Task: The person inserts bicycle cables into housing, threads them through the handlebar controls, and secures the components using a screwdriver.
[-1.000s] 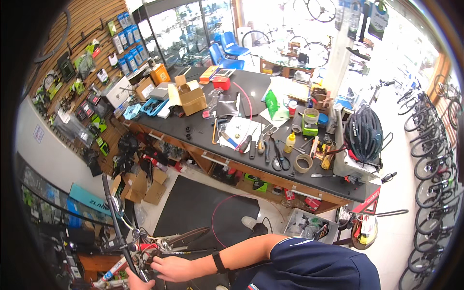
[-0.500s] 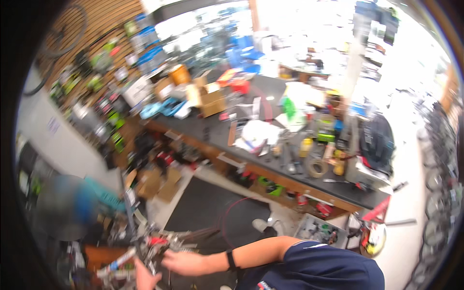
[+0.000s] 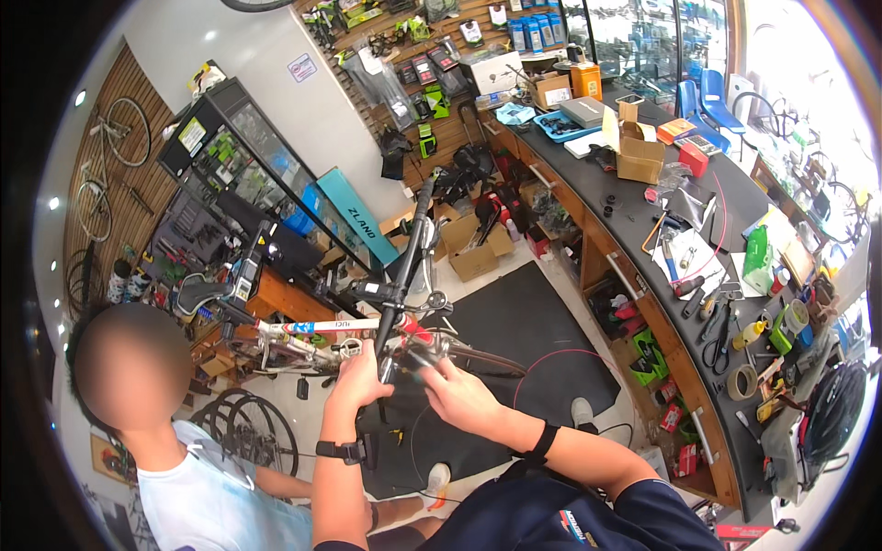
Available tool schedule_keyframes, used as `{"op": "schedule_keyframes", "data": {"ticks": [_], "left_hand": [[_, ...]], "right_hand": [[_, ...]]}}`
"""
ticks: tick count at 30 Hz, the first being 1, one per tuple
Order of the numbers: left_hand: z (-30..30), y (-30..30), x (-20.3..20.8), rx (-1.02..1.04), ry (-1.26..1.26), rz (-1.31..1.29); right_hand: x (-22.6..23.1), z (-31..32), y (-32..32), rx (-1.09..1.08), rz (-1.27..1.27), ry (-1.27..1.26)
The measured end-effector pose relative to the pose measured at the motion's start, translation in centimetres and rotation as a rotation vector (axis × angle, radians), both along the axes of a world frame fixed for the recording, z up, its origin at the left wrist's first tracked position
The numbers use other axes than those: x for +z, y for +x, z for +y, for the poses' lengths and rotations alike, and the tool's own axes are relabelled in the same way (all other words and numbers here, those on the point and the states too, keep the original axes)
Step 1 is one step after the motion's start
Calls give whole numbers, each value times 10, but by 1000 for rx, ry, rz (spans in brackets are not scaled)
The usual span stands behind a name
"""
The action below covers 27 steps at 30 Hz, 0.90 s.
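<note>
A bicycle with a white, red and blue frame (image 3: 326,326) stands in front of me. Its black handlebar (image 3: 407,262) runs away from me. My left hand (image 3: 356,378) is closed at the handlebar's near end, thumb stretched along its right side; the fingers are partly hidden. Just to the right, my right hand (image 3: 459,395) has its fingers pinched on something dark and blurred beside the bar, too smeared to name. Close by are the red-and-white front part of the bike and its front wheel (image 3: 491,358).
Another person in a light shirt (image 3: 216,487) stands at my left, beside the bike. A long dark workbench (image 3: 634,211) with tools, papers and boxes curves along the right. A black mat (image 3: 533,321) covers the floor. An open cardboard box (image 3: 473,248) sits beyond the handlebar.
My view has swung left, bringing the bike, both hands and the other person further into the picture. Both hands stay near the handlebar; the earlier frame is too blurred to compare their grips.
</note>
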<state>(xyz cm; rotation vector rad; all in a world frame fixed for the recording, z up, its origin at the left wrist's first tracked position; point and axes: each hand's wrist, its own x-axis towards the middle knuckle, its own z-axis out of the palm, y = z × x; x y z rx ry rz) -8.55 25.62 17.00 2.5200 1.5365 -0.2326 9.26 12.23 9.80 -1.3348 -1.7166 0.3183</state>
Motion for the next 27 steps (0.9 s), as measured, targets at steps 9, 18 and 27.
{"op": "schedule_keyframes", "data": {"ticks": [9, 18, 27], "left_hand": [[7, -9, -15, -70, 61, -97], [2, -13, -5, -75, -20, -203], [4, -38, -3, -67, -145, -306]], "right_hand": [[-16, 1, 3, 15, 105, 11], [-5, -20, 22, 51, 200, -21], [-22, -16, 1, 82, 191, 33]]}}
